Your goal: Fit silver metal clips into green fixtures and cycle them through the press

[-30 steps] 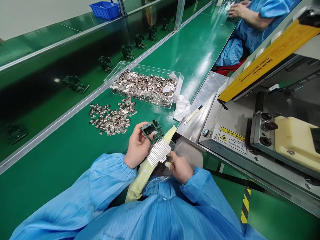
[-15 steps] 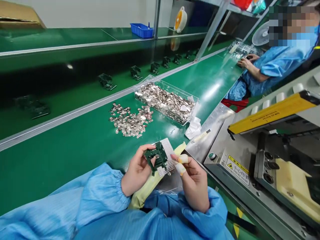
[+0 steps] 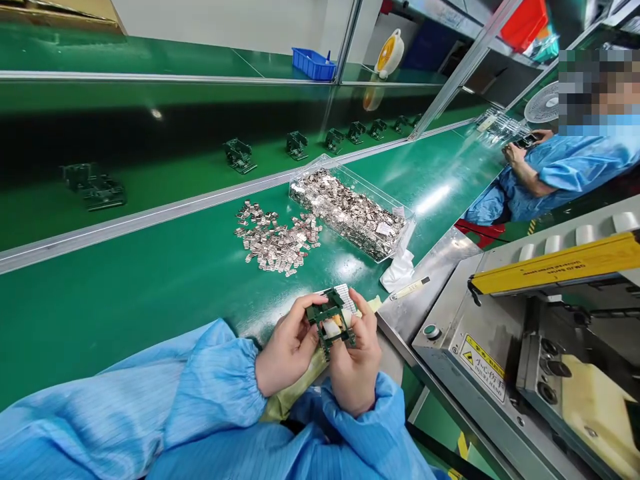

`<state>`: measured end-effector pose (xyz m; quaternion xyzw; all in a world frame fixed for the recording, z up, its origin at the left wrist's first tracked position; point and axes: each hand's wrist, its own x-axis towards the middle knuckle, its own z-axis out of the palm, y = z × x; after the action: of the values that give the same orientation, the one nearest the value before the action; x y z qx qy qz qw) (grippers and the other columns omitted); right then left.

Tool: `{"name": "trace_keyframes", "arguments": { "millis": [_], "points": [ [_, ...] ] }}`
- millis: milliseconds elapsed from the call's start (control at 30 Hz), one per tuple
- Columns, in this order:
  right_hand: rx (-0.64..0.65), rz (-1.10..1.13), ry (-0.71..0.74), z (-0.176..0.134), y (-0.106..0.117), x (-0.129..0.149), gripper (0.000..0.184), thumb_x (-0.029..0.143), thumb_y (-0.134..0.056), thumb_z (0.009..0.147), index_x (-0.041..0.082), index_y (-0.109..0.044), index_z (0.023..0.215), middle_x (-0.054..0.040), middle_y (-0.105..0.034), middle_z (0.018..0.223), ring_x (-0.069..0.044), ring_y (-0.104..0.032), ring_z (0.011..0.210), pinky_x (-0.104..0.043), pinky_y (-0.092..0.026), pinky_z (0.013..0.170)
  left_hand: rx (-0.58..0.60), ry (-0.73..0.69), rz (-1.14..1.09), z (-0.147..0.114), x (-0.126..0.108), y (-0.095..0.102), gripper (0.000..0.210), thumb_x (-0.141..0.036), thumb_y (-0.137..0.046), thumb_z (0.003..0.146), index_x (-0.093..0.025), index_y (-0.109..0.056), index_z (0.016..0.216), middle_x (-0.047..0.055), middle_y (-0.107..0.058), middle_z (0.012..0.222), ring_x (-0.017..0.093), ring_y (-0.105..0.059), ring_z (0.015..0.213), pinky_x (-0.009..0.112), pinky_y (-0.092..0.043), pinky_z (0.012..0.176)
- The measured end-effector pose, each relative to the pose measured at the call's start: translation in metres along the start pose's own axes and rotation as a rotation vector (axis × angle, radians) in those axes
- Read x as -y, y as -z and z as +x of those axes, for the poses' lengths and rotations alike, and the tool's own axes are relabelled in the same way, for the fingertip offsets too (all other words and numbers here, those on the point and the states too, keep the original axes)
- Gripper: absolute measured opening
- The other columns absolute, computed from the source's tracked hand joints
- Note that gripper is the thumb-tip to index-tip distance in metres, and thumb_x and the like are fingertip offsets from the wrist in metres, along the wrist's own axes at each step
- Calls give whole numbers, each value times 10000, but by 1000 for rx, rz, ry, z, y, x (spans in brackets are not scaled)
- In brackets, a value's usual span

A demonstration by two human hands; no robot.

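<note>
Left hand (image 3: pixel 285 353) and right hand (image 3: pixel 354 370) are both closed on one green frame (image 3: pixel 329 303), held up in front of the body, near the bench edge. The left grips its left side, thumb below and fingers above; the right grips the right side, and one pale finger cover (image 3: pixel 331 327) shows through the frame's opening. One ribbed plate (image 3: pixel 345 293) sits at the frame's far right side, partly hidden by fingers.

Beyond the hands, on the green bench (image 3: pixel 190 293), lies one loose pile of metal clips (image 3: pixel 283 245) — too many to count — and just beside it one clear bin (image 3: pixel 377 245) filled with more. One white cloth (image 3: pixel 399 270) is at the bin's near right corner, and one cutter (image 3: pixel 410 289) lies near it.

Behind the rail (image 3: pixel 145 225) stands a row of dark pieces (image 3: pixel 240 157): at least seven, the farthest too small to count surely, the nearest blurred. Further back are one blue tray (image 3: pixel 313 67) and two fans (image 3: pixel 390 53). At right stand one machine (image 3: pixel 453 313), with one green button (image 3: pixel 431 331), and — farther off — one co-worker (image 3: pixel 560 167), both hands at a dark object (image 3: pixel 527 141).
</note>
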<state>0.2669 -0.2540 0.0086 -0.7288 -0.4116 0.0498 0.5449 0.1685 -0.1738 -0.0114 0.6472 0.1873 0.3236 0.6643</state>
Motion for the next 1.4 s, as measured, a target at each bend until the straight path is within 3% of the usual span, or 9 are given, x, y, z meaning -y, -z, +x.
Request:
{"name": "trace_keyframes", "arguments": {
  "millis": [167,333,500,700,867,1000,1067,1233,1400],
  "points": [
    [4,142,-135,1,-2,-2,117,253,-612,820,213,-674,910,-105,-573,1316,-288,-513,1243,-484,-397,1051,-14,-34,103,-2,5,-1,317,-181,-459,960,-254,-471,1268,67,-590,1159,151,-617,942,248,-517,814],
    [35,503,-360,2,-4,-4,426,350,-766,736,209,-616,1110,-108,-644,1209,-265,-616,1096,-430,-502,954,28,-55,-10,0,0,-3,285,-211,-490,956,-249,-489,1238,54,-612,1091,136,-623,910,228,-522,797],
    [153,664,-219,6,27,-4,417,311,-698,845,278,-569,1241,-78,-515,1434,-256,-518,1283,-400,-488,989,51,-7,-114,10,-15,-4,290,-259,-555,933,-239,-483,1213,38,-615,1009,129,-621,866,224,-530,779],
    [314,343,13,-9,107,-2,854,212,-836,699,281,-430,1448,-96,-499,1449,-303,-454,1349,-450,-406,1110,508,38,12,23,-53,-29,314,-278,-522,944,-235,-497,1254,97,-630,1115,188,-655,921,301,-551,800],
    [-170,239,55,-41,206,-8,731,194,-838,652,321,-558,1316,-49,-619,1300,-265,-600,1191,-391,-503,1023,1028,-47,32,75,-86,-110,558,-279,-626,880,-275,-415,1397,117,-638,1250,247,-635,1141,399,-540,930],
    [-990,134,129,-66,297,-28,539,183,-797,652,239,-625,1159,-26,-663,1121,-219,-634,1083,-448,-423,1083,927,-404,301,108,-100,-225,517,-293,-679,820,-155,-527,1294,155,-591,1336,275,-554,1255,428,-432,1085],
    [-1110,102,100,-74,331,-42,526,175,-808,625,223,-629,1118,-11,-660,1079,-196,-634,1042,-480,-347,1130,934,-480,399,113,-99,-282,661,-353,-721,782,-110,-477,1346,196,-537,1391,306,-502,1308,433,-396,1115],
    [-875,-11,-110,-71,371,-63,552,317,-807,668,221,-587,1165,-53,-639,1142,-237,-614,1083,-544,-340,1109,971,-345,411,117,-91,-350,757,-408,-781,708,-89,-495,1332,197,-638,1229,348,-603,1167,450,-491,986],
    [-473,-238,-196,-36,379,-65,597,410,-823,643,210,-586,1153,-100,-646,1176,-301,-607,1114,-489,-464,1006,834,-182,60,139,-100,-282,666,-300,-820,667,-91,-555,1242,150,-686,1067,256,-665,980,409,-538,902]
  ]
}}
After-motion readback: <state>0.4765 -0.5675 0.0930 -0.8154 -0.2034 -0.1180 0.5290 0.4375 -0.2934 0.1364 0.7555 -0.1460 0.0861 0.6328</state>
